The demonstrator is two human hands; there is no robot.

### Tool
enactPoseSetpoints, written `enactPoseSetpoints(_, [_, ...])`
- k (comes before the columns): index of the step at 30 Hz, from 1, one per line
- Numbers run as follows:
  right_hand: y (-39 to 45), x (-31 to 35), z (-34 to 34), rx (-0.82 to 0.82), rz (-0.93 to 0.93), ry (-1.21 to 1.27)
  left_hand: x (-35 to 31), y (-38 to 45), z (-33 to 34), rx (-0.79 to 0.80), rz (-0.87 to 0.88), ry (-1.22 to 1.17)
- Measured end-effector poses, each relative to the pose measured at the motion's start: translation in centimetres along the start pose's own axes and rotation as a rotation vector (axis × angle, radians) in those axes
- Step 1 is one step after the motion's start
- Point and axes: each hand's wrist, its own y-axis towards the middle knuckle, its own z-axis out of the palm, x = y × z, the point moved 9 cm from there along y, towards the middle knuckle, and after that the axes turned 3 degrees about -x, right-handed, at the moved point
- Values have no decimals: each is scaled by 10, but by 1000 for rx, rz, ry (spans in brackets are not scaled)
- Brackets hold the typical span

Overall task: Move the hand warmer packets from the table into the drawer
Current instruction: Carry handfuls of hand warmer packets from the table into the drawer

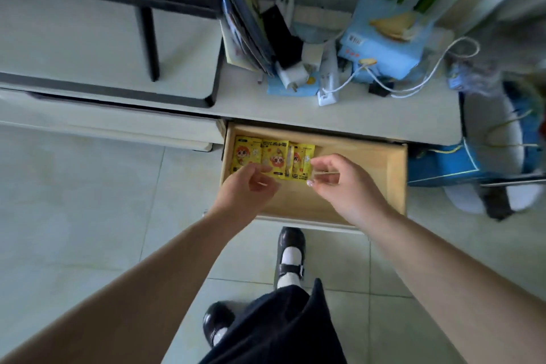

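Observation:
Three yellow hand warmer packets with a cartoon face lie side by side in the back left of the open wooden drawer (384, 162): a left packet (245, 154), a middle packet (276, 156) and a right packet (300, 159). My left hand (251, 183) hovers over the lower edge of the left and middle packets, fingers loosely curled with nothing in them. My right hand (336, 177) hangs beside the right packet, thumb and forefinger tips at its right edge, the other fingers relaxed.
The white table top (354, 121) above the drawer carries chargers, a power strip (328, 80) with white cables, a blue box (381, 47) and upright books (245, 23). A blue bag (443, 165) stands right of the drawer. My black shoes are on the tiled floor below.

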Motion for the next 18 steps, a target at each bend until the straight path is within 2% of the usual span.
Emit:
enactPoseSetpoints(5, [-81,93,-28,35,-100,9,-77,-96,-60,-21,25,-112])
enactPoseSetpoints(10, [-154,158,-28,138,-185,16,-108,-190,-117,-143,1,-147])
enactPoseSetpoints(14, [-212,198,-13,290,-264,7,-103,-276,-153,-297,-84,-225])
enactPoseSetpoints(18, [-281,237,15,479,-397,-65,-88,-383,-187,-539,-139,-395])
